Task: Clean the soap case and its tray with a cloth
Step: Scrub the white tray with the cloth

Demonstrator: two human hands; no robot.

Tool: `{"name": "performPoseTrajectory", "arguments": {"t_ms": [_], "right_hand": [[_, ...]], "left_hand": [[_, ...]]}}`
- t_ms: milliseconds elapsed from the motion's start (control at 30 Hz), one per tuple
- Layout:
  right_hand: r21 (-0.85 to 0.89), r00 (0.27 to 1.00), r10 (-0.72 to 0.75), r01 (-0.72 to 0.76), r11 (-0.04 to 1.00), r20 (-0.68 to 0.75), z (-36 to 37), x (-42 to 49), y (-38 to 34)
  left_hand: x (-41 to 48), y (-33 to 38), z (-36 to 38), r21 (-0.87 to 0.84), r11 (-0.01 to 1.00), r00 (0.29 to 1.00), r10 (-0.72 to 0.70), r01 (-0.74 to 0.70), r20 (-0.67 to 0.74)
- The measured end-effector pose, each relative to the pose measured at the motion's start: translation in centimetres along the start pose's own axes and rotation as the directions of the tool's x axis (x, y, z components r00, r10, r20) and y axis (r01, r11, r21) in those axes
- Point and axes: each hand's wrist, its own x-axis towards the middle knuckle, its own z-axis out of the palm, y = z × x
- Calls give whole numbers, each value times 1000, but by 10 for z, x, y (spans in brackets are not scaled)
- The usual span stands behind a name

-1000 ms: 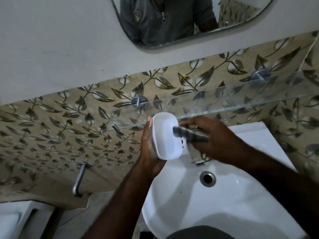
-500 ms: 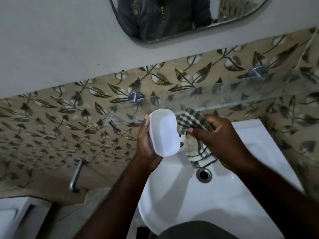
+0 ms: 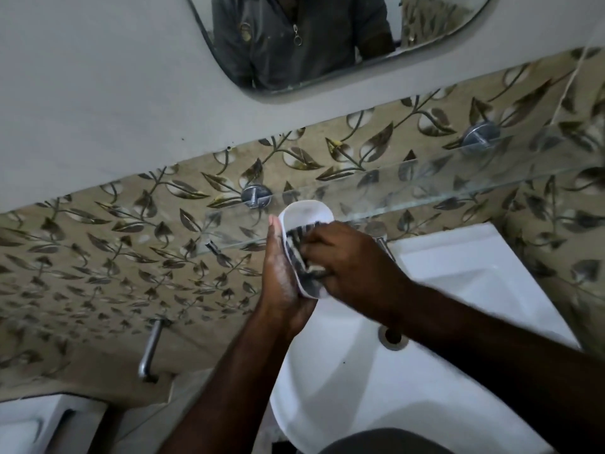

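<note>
I've got the white soap case [image 3: 306,213] up over the wash basin [image 3: 458,280], standing nearly on end with its hollow turned to the right and its top rim just under the front edge of the glass shelf [image 3: 425,191]. The left hand [image 3: 281,276] cradles it from behind, along the long side. The right hand [image 3: 353,260] is closed on the checked cloth [image 3: 302,253] and pushes it into the hollow, so both hands meet with the case between them. I can't see the tray from here. I read the case as light, thin, stiff plastic, smooth and likely slick if damp, so I'd keep hold along both long edges with the palm backing the shell and let the soft cloth take the shape of the corners. Hard pressure from the right could squirt it out of the left. The shelf edge and its chrome bracket [image 3: 256,195] sit close above, which leaves little room upward. The free space is down and toward me over the bowl, above the drain [image 3: 393,337], and a drop there would land in the basin.
</note>
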Motion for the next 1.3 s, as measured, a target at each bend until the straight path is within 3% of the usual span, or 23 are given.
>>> {"name": "performPoseTrajectory", "arguments": {"t_ms": [133,233,300,367,467,533,633,667,700,767,867,933,1033,1100,1167,1200,1300], "right_hand": [[-144,967,113,-148,979,-228,-11,20,8],[-75,931,245,-274,959,-270,-6,16,3],[105,930,349,-338,935,-118,-2,6,1],[318,902,425,-427,847,80,-4,-3,3],[538,879,406,-475,696,251,-15,-8,5],[698,862,428,-483,529,272,-18,-7,2],[943,773,586,-330,47,241,-15,4,-6],[972,721,664,-232,-39,199,-14,9,-7],[986,666,730,-157,-62,152,-14,13,-8],[992,639,765,-128,10,74,-14,15,-9],[904,800,599,-232,360,-33,-16,5,-10],[794,900,436,-243,558,-31,-22,-2,-5],[550,977,212,-183,815,11,-31,-8,5],[245,988,92,-120,962,124,-34,-14,11],[-88,980,72,-56,995,188,-34,-18,16],[-173,987,62,-36,984,146,-34,-19,18],[-209,995,64,-80,975,-81,-36,-17,22]], "left_hand": [[6,1,14,88,989,993,116,-117,9],[7,3,14,223,968,989,134,-118,-57],[9,5,13,251,958,978,173,-140,-117],[9,5,14,287,940,960,233,-183,-152],[6,3,19,301,939,970,213,-169,-118],[4,8,23,237,960,984,169,-151,-56],[2,13,34,192,976,995,95,-100,33],[1,11,36,207,974,995,82,-91,54],[0,7,36,227,970,995,80,-92,60],[-2,1,35,259,961,995,83,-95,56],[-3,5,33,246,967,996,48,-65,75],[0,13,34,196,975,993,94,-106,68],[3,21,40,218,964,986,162,-150,-38],[4,19,43,354,925,973,191,-135,-128],[4,13,48,445,891,967,185,-89,-178],[4,11,51,463,882,961,194,-84,-196],[9,12,52,488,871,977,147,-54,-153]]}}
